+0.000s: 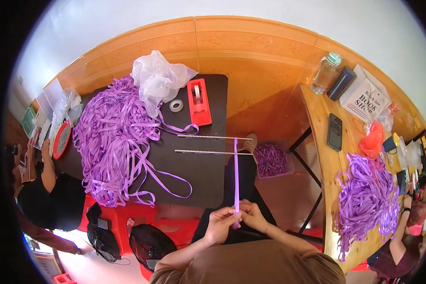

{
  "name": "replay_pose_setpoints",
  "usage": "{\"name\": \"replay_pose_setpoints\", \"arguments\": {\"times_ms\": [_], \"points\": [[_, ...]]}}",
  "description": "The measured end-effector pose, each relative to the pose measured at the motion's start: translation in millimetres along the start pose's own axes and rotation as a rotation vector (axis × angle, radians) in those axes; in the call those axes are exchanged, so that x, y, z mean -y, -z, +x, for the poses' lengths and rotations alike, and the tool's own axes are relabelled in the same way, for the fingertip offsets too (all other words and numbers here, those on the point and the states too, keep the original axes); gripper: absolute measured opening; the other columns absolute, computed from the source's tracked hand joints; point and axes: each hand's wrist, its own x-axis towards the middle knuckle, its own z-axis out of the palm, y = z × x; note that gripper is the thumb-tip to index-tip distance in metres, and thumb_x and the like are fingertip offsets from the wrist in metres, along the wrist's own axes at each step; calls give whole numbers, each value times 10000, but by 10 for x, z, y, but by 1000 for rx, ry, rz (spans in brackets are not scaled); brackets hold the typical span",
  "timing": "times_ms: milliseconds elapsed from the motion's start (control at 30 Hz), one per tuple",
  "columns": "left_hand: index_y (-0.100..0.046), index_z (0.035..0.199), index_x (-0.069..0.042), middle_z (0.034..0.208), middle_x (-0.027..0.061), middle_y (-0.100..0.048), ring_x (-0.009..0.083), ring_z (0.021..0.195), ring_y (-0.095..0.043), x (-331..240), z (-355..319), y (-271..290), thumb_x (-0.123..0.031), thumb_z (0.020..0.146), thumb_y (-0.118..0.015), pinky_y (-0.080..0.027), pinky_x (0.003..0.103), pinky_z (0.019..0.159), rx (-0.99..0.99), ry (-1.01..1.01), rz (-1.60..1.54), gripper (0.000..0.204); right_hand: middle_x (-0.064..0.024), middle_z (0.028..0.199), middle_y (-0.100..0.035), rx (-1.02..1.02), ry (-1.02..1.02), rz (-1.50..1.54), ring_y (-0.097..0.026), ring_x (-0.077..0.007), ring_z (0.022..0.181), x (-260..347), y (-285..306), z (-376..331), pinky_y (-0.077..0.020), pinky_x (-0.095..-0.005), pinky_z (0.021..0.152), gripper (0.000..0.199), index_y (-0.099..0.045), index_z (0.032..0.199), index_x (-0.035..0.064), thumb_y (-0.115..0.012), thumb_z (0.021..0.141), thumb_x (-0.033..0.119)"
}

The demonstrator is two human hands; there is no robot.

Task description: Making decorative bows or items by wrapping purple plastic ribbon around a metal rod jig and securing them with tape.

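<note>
A purple ribbon (236,180) runs straight from two thin metal rods down to my hands, in front of my body. My left hand (221,224) pinches its lower end between thumb and fingers. On the other side of the strip, my right hand (252,216) is closed at the same spot, its fingertips against the ribbon and partly hidden. The far rod (215,137) and the near rod (213,152) stick out past the right edge of the black table (201,180). The ribbon lies across both rods near their free ends.
A big heap of purple ribbon (113,142), a plastic bag (158,78), a tape roll (176,105) and a red tape dispenser (199,102) lie on the black table. A bin of ribbon pieces (272,160) stands below. More ribbon (367,201) covers the wooden table. People sit at both sides.
</note>
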Motion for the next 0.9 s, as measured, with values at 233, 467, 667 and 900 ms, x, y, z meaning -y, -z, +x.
{"name": "replay_pose_setpoints", "arguments": {"times_ms": [233, 467, 667, 900], "points": [[-650, 898, -15, 796, 54, -643, 117, 686, -609, 140, -102, 268, -64, 886, -620, -512, 245, 655, 95, 137, -45, 59, -10, 752, -589, -37, -333, 443, -527, -59, 740, 103, -51, -92, -423, -220, 652, 95, -631, 836, -15, -554, 886, 12], [-651, 892, -19, 782, 51, -652, 121, 706, -622, 224, -126, 376, -66, 876, -636, -510, 252, 683, 6, 111, 11, 52, -6, 818, -614, -187, -245, 555, -559, -57, 755, 113, 22, 171, -449, -206, 682, 74, -614, 925, -14, -598, 853, -12], [-648, 900, -11, 779, 47, -640, 118, 706, -606, 237, -129, 367, -57, 870, -641, -485, 244, 669, 43, 127, -19, 55, 7, 780, -612, -289, -212, 579, -554, -53, 706, 115, 112, 541, -432, -190, 639, 68, -613, 924, 7, -623, 858, 17], [-649, 942, -5, 766, 46, -621, 111, 676, -572, 202, -116, 315, -65, 868, -645, -463, 236, 632, 76, 135, -8, 95, -1, 734, -609, -256, -274, 703, -538, -57, 647, 110, 134, 629, -414, -189, 602, 34, -604, 829, 20, -623, 830, -9]]}}
